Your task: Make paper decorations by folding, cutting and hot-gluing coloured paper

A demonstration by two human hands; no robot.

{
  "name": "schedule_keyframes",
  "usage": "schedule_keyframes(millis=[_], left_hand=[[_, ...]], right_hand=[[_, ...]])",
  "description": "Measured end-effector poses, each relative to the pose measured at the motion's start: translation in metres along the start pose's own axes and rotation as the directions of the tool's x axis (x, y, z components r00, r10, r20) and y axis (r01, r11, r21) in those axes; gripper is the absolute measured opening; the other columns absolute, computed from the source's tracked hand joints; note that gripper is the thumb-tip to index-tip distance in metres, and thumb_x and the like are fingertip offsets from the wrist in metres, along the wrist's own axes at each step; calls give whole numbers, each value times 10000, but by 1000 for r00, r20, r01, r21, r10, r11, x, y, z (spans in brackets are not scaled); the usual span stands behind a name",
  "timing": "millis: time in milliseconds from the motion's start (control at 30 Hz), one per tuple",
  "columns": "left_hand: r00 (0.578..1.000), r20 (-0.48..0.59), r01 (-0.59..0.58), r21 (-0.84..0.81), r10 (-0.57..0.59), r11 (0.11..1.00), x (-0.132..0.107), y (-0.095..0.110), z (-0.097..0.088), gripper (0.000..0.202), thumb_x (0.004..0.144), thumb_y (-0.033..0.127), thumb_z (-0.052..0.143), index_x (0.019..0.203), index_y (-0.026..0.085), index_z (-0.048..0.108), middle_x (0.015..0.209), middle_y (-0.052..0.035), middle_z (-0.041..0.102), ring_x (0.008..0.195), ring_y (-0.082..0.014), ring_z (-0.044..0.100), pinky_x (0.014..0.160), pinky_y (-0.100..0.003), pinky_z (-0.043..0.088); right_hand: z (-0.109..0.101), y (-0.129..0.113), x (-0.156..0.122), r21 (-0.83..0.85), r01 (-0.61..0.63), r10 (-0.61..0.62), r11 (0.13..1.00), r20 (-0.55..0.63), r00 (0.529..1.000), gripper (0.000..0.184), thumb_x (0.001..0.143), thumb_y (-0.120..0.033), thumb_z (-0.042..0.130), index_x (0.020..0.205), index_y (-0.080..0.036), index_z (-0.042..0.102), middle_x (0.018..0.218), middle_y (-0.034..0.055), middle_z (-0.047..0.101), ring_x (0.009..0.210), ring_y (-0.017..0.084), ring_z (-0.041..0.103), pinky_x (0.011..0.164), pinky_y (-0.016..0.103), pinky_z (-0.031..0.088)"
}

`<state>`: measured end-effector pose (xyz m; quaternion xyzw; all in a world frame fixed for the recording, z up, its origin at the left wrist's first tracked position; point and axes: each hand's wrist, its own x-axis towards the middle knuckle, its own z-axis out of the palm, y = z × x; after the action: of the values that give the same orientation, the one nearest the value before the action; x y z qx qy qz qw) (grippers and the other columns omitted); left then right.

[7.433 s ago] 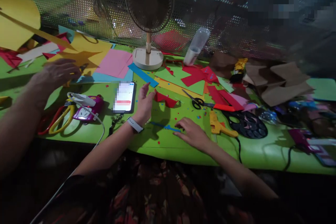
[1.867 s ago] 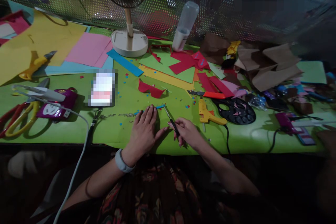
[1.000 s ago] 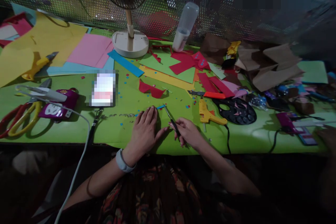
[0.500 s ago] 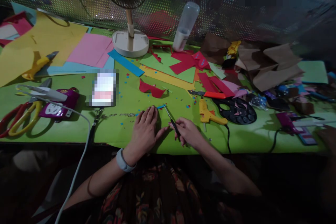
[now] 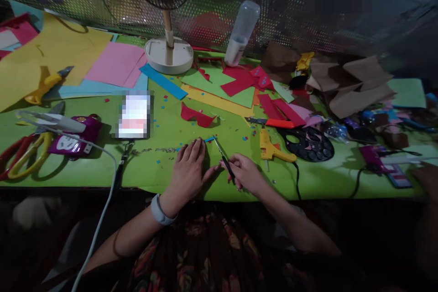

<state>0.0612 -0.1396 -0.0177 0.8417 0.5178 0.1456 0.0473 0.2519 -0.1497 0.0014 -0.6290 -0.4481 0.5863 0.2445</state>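
My left hand (image 5: 188, 169) lies flat on the green tabletop with its fingers stretched out and the thumb pointing right. A narrow blue paper strip (image 5: 208, 139) lies at its index fingertip; I cannot tell whether the finger presses on it. My right hand (image 5: 244, 173) is closed round a slim black-handled tool with a thin metal blade (image 5: 219, 147). The tool slants up and left, its tip at the blue strip's right end. Beyond the hands sits a red paper mask-like cutout (image 5: 197, 115), with small red and blue paper bits scattered about.
A yellow glue gun (image 5: 272, 147), a black palette (image 5: 310, 143) and red-handled pliers (image 5: 278, 122) lie to the right. Leftward are a lit phone (image 5: 134, 115), a purple power adapter (image 5: 77, 137) and large scissors (image 5: 32, 153). A fan (image 5: 169, 57) stands behind.
Both hands, the tool and the blue strip keep almost the same places. The view has shifted very slightly, so things on the left sit a little further left.
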Motion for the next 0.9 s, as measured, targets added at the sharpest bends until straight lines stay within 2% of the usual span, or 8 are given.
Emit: schedule_keyframes(millis=[233,433,900], left_hand=[[1000,2,-3,-6,3,1000,0,-1,1,743,964,603,364,1443,44,456,1511,-205,445,1370,-347,437,1142,-490,313],[1000,-9,-10,-7,10,1000,-1,-1,1,771,958,628,354,1439,34,452,1509,-208,447,1354,-350,448,1133,-482,319],[1000,-9,-16,-15,16,1000,0,-1,1,742,953,593,415,1437,33,455,1504,-213,451,1355,-351,450,1142,-483,316]], right_hand=[[0,0,1,16,-13,13,1000,-2,1000,428,751,-578,710,762,-225,468,512,-74,606,263,55,398,266,184,307],[-6,0,-5,90,-42,35,995,78,996,419,804,-608,630,775,-209,505,531,-55,625,281,60,443,300,179,338],[3,-2,-3,38,-33,30,999,71,997,411,791,-596,659,775,-221,491,526,-72,611,278,62,437,296,186,329]])
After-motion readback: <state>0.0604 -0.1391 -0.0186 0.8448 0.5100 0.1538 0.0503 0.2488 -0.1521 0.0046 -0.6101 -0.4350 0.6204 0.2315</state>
